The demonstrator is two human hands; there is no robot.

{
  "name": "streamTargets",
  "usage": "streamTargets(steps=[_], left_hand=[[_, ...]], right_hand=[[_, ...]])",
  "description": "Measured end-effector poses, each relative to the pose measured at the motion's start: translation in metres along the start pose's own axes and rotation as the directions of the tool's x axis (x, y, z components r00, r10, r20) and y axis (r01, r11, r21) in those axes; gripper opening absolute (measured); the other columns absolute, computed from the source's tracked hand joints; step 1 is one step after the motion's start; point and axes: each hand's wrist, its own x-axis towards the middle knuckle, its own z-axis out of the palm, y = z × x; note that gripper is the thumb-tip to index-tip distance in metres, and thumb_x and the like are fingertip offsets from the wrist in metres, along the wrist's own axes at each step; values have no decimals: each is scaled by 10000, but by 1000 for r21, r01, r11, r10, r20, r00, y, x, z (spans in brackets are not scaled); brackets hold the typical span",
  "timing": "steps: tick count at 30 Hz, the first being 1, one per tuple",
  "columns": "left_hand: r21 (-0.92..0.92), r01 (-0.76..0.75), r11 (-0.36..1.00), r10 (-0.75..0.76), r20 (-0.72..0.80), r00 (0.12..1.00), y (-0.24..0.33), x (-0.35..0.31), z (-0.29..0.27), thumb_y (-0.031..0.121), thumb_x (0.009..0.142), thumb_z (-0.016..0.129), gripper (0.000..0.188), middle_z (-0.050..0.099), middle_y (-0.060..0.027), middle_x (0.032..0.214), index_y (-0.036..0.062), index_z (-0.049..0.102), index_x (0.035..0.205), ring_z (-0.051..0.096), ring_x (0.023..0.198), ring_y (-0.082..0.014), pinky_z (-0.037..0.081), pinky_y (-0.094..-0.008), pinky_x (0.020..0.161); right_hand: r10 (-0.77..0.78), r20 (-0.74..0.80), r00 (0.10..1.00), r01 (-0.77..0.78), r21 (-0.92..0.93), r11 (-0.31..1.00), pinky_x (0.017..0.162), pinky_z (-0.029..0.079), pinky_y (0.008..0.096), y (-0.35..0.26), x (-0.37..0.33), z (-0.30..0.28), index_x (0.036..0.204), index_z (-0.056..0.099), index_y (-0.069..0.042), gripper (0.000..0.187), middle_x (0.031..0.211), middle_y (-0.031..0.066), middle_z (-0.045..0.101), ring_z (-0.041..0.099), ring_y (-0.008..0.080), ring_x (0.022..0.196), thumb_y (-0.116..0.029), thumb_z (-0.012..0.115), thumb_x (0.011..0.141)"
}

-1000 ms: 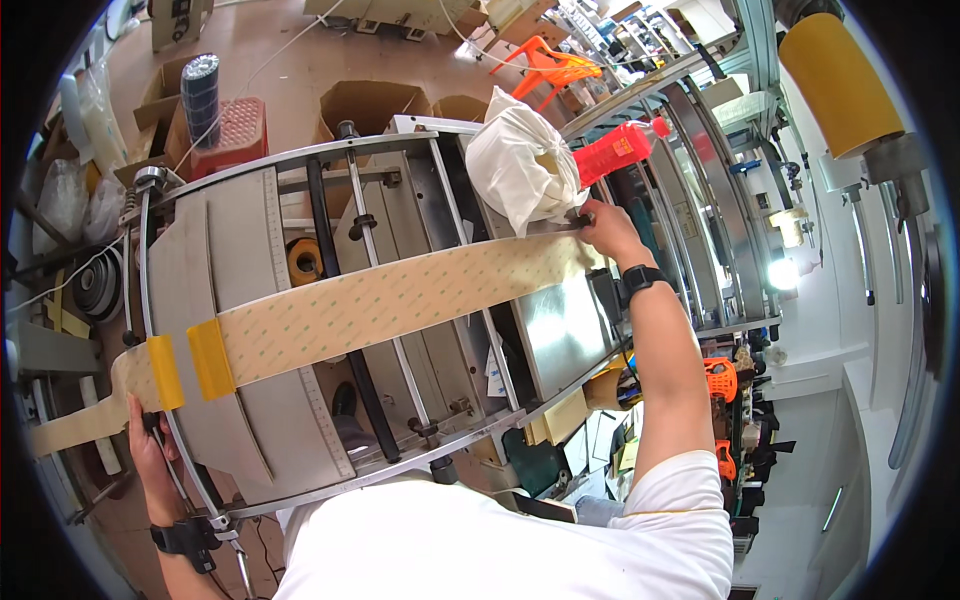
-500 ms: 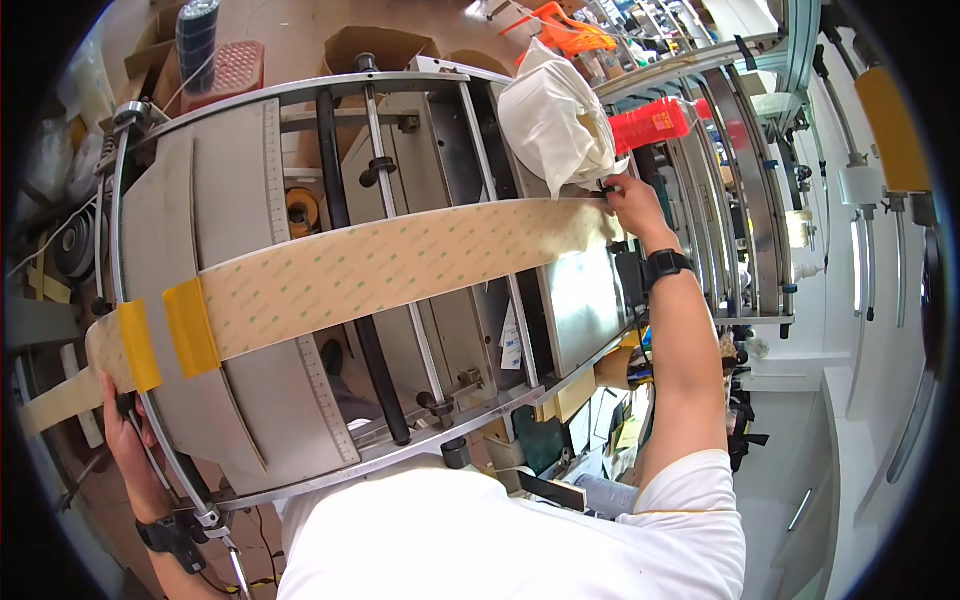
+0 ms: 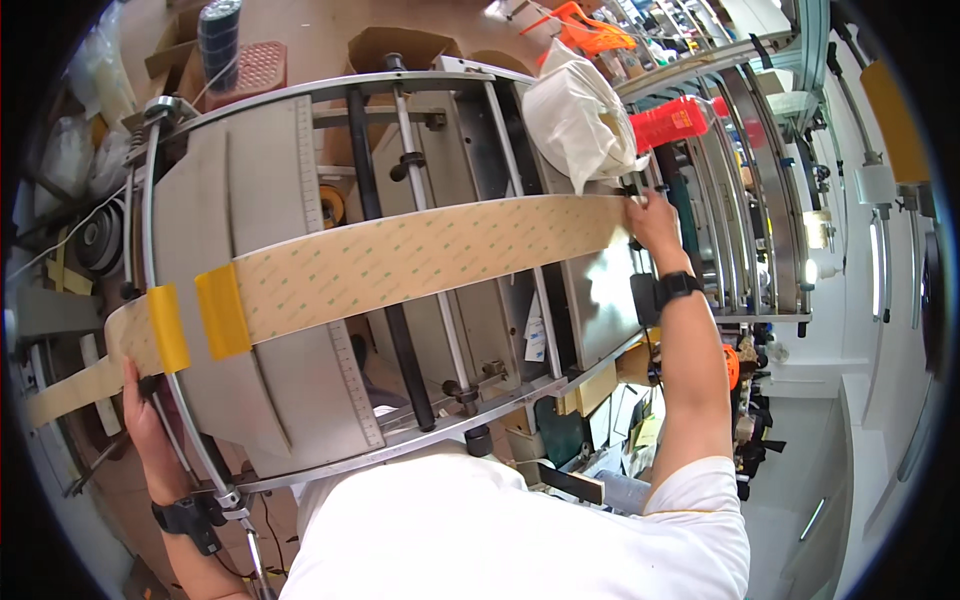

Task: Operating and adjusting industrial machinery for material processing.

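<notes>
A wide tan tape strip (image 3: 400, 262) with small green marks stretches across a metal frame machine. At its right end my right hand (image 3: 655, 228) is closed on the strip's edge, beside a white cloth-like bundle (image 3: 575, 118). My left hand (image 3: 148, 430) is at the near edge of the strip's left part, one finger against it and the others hidden below. Two yellow tape pieces (image 3: 222, 310) cross the strip near that end. Beyond my left hand, a narrower tan band (image 3: 75, 392) runs on to the left. Both my wrists wear black devices.
The machine's steel rails (image 3: 150, 230), a black roller (image 3: 405, 370) and a ruled metal plate (image 3: 275, 180) lie under the strip. A red bottle (image 3: 670, 124) lies by the bundle. Cardboard boxes (image 3: 400, 48) and a pink crate (image 3: 258, 70) stand behind. Another roller frame (image 3: 735, 190) is at right.
The whole view has shifted, so the machine and strip appear farther right. My left hand's finger now reaches up against the strip's edge. My right hand remains at the right end.
</notes>
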Motion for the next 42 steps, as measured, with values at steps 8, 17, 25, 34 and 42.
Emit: streamTargets(steps=[8, 17, 25, 34, 42], left_hand=[[-54, 15, 998, -1, 245, 969, 5, 10, -17, 347, 1063, 468, 396, 661, -63, 1225, 43, 572, 1295, 652, 1058, -175, 539, -332, 894], [-155, 3, 988, 37, 259, 965, 10, 51, -74, 345, 1058, 472, 362, 711, -45, 1096, 53, 604, 1228, 689, 933, -166, 567, -323, 790], [-143, -44, 989, 51, 43, 998, 10, 88, -113, 355, 1051, 484, 368, 714, -55, 1124, 57, 623, 1217, 688, 971, -170, 558, -321, 830], [-159, -56, 986, 63, 38, 997, -11, 76, -104, 201, 1047, 458, 334, 671, -77, 1187, 49, 572, 1321, 669, 974, -178, 546, -335, 887], [126, -34, 991, -16, 376, 926, -19, 52, -108, 211, 1074, 416, 421, 532, -123, 1425, 32, 463, 1452, 557, 1251, -225, 443, -382, 1079]], right_hand=[[-16, 176, 984, 18, -12, 1000, 857, 522, 464, -6, -34, -8, 1014, 723, 33, 403, 964, 264, 702, 678, 414, 941, -332, 569, 940], [-114, 56, 992, 111, 63, 992, 826, 534, 446, -6, -48, -12, 1076, 692, 44, 381, 978, 249, 705, 686, 394, 916, -306, 589, 962], [-100, 45, 994, 99, 21, 995, 822, 538, 440, 7, -55, -15, 1075, 690, 53, 407, 979, 249, 707, 689, 387, 907, -326, 603, 958], [3, 92, 996, -4, 9, 1000, 868, 510, 461, -6, -61, -8, 1114, 699, 1, 478, 1018, 238, 697, 654, 397, 978, -423, 621, 908], [-35, 59, 998, 36, -19, 999, 942, 461, 479, -3, -68, -9, 1177, 658, -10, 460, 1097, 250, 659, 599, 422, 1049, -400, 568, 951]])
